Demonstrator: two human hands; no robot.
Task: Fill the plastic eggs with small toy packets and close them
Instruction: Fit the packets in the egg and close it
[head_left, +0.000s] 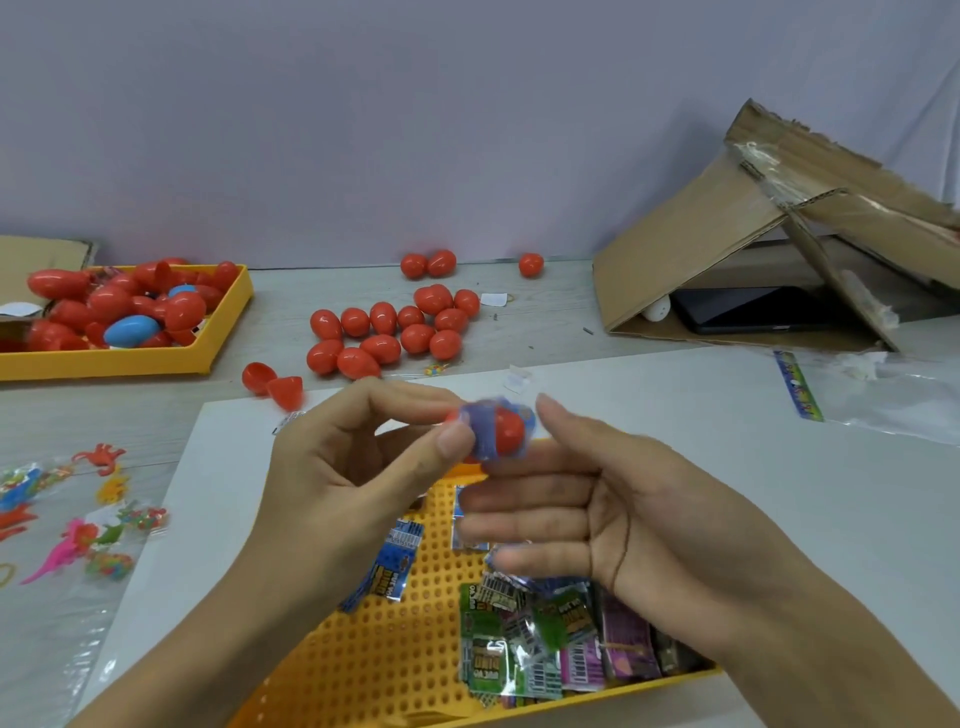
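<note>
Left hand (358, 457) pinches a blue toy packet (485, 431) against a red egg half (508, 428) above the yellow tray (374, 649); right hand (587, 514) lies flat-fingered beneath. Packet likely light, crinkly, slippery: grip its edges.

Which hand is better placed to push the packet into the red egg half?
Left, probably. The left hand already pinches the blue packet against the red egg half; the right hand lies open beside it.

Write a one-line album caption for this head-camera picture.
Left hand pinches a blue packet against a red egg half; right hand open alongside.
</note>
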